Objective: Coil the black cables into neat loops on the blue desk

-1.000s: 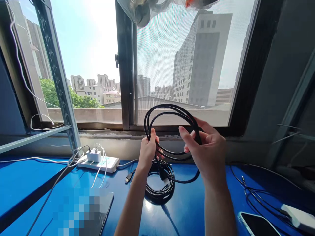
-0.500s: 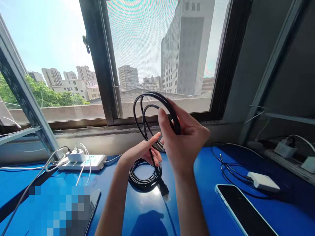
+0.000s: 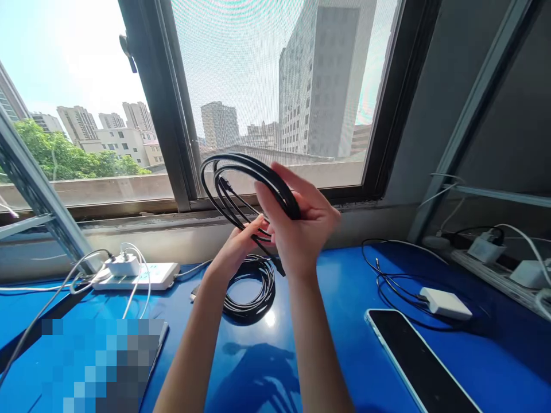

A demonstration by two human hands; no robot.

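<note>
- Glossy blue bench (image 3: 344, 287) sits below a sunny window (image 3: 267, 74).
- Right hand (image 3: 303, 229) clasps a looped black cable (image 3: 249, 163).
- Left hand (image 3: 239, 249) pinches its lower strands.

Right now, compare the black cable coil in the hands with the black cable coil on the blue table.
The held coil is raised between left hand and right hand; the table coil lies flat. The held coil loops wide and loose; the table coil is wound tight. Both are black.
</note>
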